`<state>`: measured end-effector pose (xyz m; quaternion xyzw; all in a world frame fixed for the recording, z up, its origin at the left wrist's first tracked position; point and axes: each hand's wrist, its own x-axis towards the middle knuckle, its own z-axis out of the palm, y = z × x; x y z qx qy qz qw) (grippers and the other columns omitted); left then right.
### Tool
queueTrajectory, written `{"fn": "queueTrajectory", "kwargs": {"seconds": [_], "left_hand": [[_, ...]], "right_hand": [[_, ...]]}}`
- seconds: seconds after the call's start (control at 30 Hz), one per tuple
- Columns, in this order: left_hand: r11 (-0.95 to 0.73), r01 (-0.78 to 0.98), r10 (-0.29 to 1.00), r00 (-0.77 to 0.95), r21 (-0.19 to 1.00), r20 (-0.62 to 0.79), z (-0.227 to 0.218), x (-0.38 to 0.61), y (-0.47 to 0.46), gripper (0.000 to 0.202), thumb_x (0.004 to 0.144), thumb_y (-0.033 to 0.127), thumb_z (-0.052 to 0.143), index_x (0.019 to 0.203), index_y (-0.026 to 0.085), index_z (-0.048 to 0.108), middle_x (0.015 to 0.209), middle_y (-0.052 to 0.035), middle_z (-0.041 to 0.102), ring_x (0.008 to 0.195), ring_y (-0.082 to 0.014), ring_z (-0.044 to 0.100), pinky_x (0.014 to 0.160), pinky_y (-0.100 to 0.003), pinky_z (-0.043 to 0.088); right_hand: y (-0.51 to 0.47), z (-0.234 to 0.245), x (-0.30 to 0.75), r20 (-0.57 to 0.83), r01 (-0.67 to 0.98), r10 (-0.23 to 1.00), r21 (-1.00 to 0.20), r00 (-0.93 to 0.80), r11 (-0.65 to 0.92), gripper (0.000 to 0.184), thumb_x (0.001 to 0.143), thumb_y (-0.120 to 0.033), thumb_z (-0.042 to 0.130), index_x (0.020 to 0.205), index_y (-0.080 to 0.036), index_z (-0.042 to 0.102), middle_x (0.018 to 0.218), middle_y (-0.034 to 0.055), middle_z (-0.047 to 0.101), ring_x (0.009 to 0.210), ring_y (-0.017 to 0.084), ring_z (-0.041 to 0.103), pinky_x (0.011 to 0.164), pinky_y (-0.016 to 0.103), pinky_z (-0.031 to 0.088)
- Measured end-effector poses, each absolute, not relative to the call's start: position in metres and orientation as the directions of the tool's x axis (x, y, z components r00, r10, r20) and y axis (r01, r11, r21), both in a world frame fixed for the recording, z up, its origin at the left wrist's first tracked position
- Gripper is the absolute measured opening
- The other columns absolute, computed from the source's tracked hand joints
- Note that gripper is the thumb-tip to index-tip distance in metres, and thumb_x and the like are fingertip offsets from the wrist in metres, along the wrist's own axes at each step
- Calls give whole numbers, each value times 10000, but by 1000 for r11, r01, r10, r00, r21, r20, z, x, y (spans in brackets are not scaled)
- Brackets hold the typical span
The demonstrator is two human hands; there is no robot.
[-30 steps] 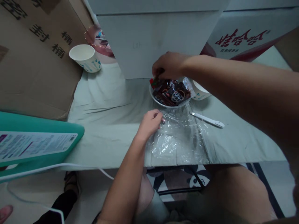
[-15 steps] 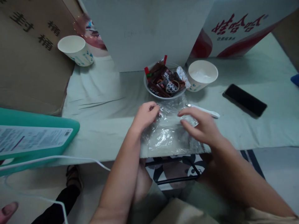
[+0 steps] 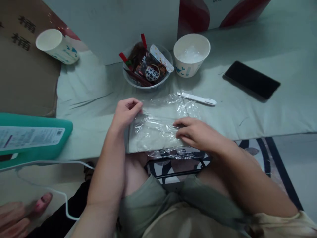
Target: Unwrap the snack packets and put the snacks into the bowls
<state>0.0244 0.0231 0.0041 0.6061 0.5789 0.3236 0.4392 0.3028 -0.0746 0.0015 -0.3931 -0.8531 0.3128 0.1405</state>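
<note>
A thin clear plastic sheet (image 3: 158, 132), perhaps a bag, lies crinkled at the table's front edge, with part of it hanging over. My left hand (image 3: 127, 112) is closed in a pinch at the sheet's upper left. On its right side, my right hand (image 3: 195, 134) has bent fingers and thumb close together on the plastic. Just beyond the sheet lies a slim white-handled tool (image 3: 198, 98) with a metal tip. Behind it stands a clear bowl (image 3: 146, 86) of dark wrapped snacks (image 3: 152, 71).
A paper cup (image 3: 190, 61) with clear plastic inside stands beside the bowl. Another cup (image 3: 58, 48) is at the back left. A black phone (image 3: 251, 81) lies at right. Cartons (image 3: 27, 72) and a teal container (image 3: 37, 132) border the left. Another person's hand (image 3: 24, 211) shows bottom left.
The view has shifted, bringing the table items lower-left to nearer. My right hand, spread above the plastic before, now has its fingers closed on it. The plastic looks more spread out.
</note>
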Motion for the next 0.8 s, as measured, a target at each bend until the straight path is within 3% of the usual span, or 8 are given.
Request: {"fn": "queueTrajectory", "kwargs": {"seconds": [0.13, 0.27, 0.37, 0.47, 0.53, 0.57, 0.67, 0.8], "left_hand": [[57, 186, 995, 72, 981, -72, 8, 25, 19, 255, 747, 354, 796, 682, 198, 606, 599, 8, 623, 513, -88, 548, 480, -189, 419], [194, -69, 952, 253, 979, -171, 12, 27, 14, 362, 787, 493, 794, 733, 227, 555, 591, 17, 647, 304, -24, 283, 307, -175, 135], [264, -223, 882, 449, 938, -142, 5, 21, 12, 445, 820, 555, 755, 712, 217, 487, 747, -20, 761, 258, 15, 197, 283, -171, 61], [275, -389, 854, 519, 879, -38, -7, 10, 10, 513, 862, 586, 694, 685, 204, 401, 726, -12, 770, 235, 29, 135, 269, -168, 25], [220, -500, 855, 513, 838, 82, -11, 3, 9, 549, 873, 614, 655, 676, 199, 355, 664, 9, 745, 225, 35, 100, 262, -163, 33], [187, -539, 849, 509, 821, 141, -10, 0, 8, 571, 862, 632, 652, 671, 197, 335, 651, 16, 738, 219, 35, 104, 258, -161, 53], [152, -449, 868, 486, 880, 98, 2, -8, 4, 566, 807, 628, 701, 680, 209, 343, 714, 13, 761, 229, 5, 227, 266, -183, 167], [170, -97, 949, 284, 981, -136, 19, -16, 4, 441, 756, 603, 730, 742, 251, 463, 755, -18, 737, 401, -94, 478, 386, -253, 302]], "right_hand": [[-71, 9, 313, 73, 508, 788, -727, -612, 462, 245, 934, -178, 506, 938, -202, 749, 1132, 106, 737, 1001, 246, 718, 889, 426, 586], [-58, 3, 318, 254, 552, 957, -783, -137, 287, 245, 871, -269, 613, 1096, -202, 685, 1108, 109, 711, 973, 249, 687, 854, 433, 575], [-49, -10, 312, 119, 436, 990, -897, 73, 76, 535, 770, -386, 724, 1262, -215, 603, 1255, 141, 673, 1094, 298, 668, 852, 463, 579], [-44, -18, 300, -74, 159, 997, -984, 5, -74, 784, 691, -471, 798, 1383, -264, 493, 1420, 150, 594, 1278, 321, 605, 925, 470, 578], [-43, -17, 293, -153, 38, 984, -988, -96, -150, 791, 653, -473, 834, 1346, -276, 506, 1345, 132, 636, 1228, 300, 631, 929, 455, 577], [-43, -16, 291, -186, 29, 970, -983, -154, -183, 694, 659, -466, 834, 1261, -261, 557, 1218, 113, 682, 1128, 278, 664, 906, 444, 578], [-43, -11, 288, -217, 105, 949, -975, -230, -197, 311, 745, -435, 780, 902, -221, 620, 855, 37, 668, 810, 186, 646, 798, 389, 570], [-40, -10, 290, -87, 26, 996, -996, -8, -86, 256, 833, -430, 711, 847, -244, 536, 942, 26, 689, 793, 149, 664, 728, 326, 574]]}}
